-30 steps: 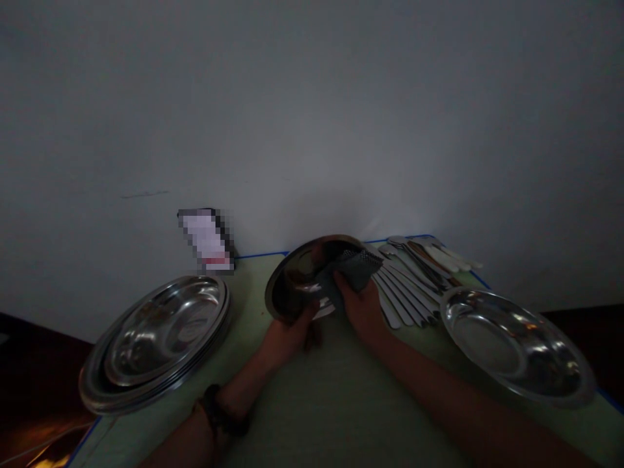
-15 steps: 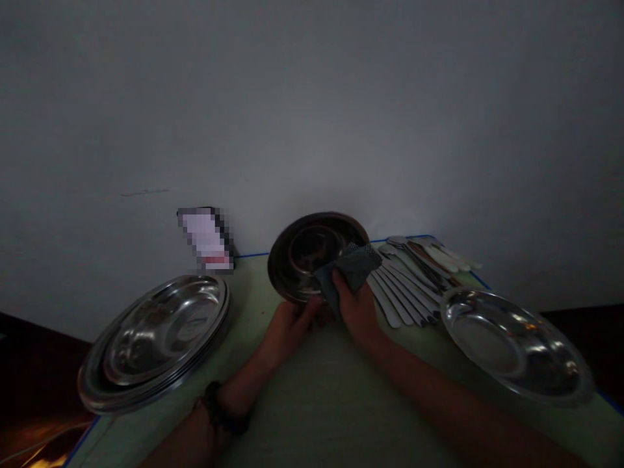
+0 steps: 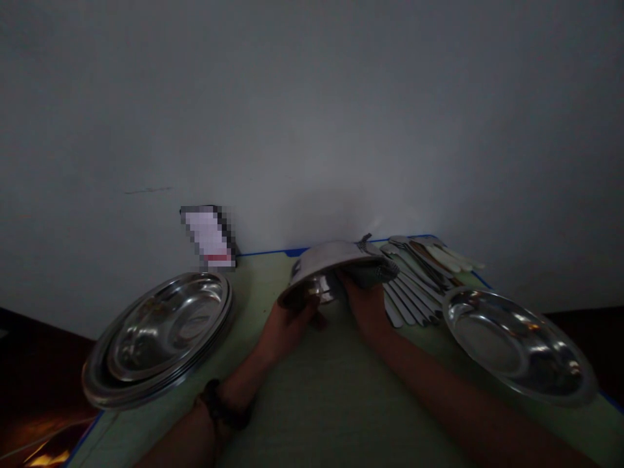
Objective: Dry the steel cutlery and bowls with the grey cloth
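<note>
A shiny metal bowl is held up above the table, tipped so that its outer side faces up and its opening points down toward me. My left hand grips the near-left part of its rim, thumb on the inner side. In my right hand is a dark grey cloth, pressed against the inside of the bowl at the right. A corner of the cloth sticks up past the far rim. The right fingers are mostly hidden by cloth and bowl.
Stacked metal dishes stand at the left, and a single metal dish lies at the right. Several pieces of cutlery are spread behind it. A phone leans on the wall at the back of the green table.
The bowl has tilted forward: its inside faced me before, and now its outer side shows on top. My right hand has moved slightly right with the cloth, under the rim.
</note>
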### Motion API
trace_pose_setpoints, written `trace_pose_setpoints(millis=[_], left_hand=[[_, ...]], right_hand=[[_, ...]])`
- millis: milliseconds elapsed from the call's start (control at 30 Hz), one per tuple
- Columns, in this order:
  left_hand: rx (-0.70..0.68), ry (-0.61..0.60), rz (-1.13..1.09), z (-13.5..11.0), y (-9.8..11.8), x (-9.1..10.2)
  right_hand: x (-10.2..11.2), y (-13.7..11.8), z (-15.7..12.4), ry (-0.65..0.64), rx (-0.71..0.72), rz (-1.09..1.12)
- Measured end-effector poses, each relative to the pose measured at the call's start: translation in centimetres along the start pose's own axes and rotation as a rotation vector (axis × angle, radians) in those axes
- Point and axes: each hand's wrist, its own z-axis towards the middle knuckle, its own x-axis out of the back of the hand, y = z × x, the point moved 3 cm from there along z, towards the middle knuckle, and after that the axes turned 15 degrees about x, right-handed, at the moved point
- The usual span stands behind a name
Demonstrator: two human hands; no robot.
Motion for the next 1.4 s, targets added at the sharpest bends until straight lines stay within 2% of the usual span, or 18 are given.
trace_pose_setpoints(millis=[100,167,233,367,433,533,633,700,800,933,1033,1100,1167,1300,1333,1400], left_hand=[[0.031,-0.150,0.065,-0.6,0.1,-1.2],[0.062,-0.151,0.076,-0.8,0.2,-1.5],[0.090,-0.052,0.033,-0.6,0.1,-1.2],[0.018,0.364,-0.031,-0.3,0.1,0.9],[-0.007,0.437,0.020,-0.3,0.1,1.4],[0.028,0.283,0.061,0.0,-0.2,0.9],[0.077,0.129,0.012,0.1,-0.5,0.1],[0.115,0.099,-0.036,0.3,-0.6,-0.1],[0.164,0.141,-0.143,0.5,-0.6,0.3],[0.129,0.196,-0.343,0.8,-0.6,0.9],[0.128,0.051,-0.389,0.7,-0.6,0.5],[0.168,-0.076,-0.337,0.5,-0.6,0.0],[0.177,-0.135,-0.264,0.2,-0.4,-0.4],[0.184,-0.117,-0.154,0.0,-0.1,-0.4],[0.193,-0.068,-0.148,0.1,-0.2,-0.3],[0.169,0.102,-0.168,0.0,-0.2,0.4]], right_hand=[[-0.1,-0.2,-0.1,-0.051,-0.009,0.000],[-0.2,-0.2,-0.1,-0.060,-0.005,0.001],[-0.2,-0.1,-0.1,-0.054,0.009,0.014],[-0.1,0.0,0.0,-0.036,0.047,0.034],[-0.1,0.0,0.0,-0.031,0.076,0.010],[-0.1,0.0,0.0,-0.042,0.108,-0.036],[-0.3,0.0,0.0,-0.093,0.102,-0.053],[-0.4,-0.1,0.0,-0.101,0.107,-0.067],[-0.3,-0.3,0.1,-0.080,0.144,-0.076],[-0.1,-0.3,0.3,-0.088,0.188,-0.077],[0.1,-0.1,0.3,-0.089,0.172,-0.104],[0.1,0.0,0.2,-0.083,0.155,-0.125],[0.1,0.1,0.2,-0.095,0.155,-0.139],[0.1,0.3,0.4,-0.101,0.152,-0.119],[0.2,0.3,0.4,-0.087,0.151,-0.114],[0.3,0.3,0.6,-0.061,0.161,-0.110]])
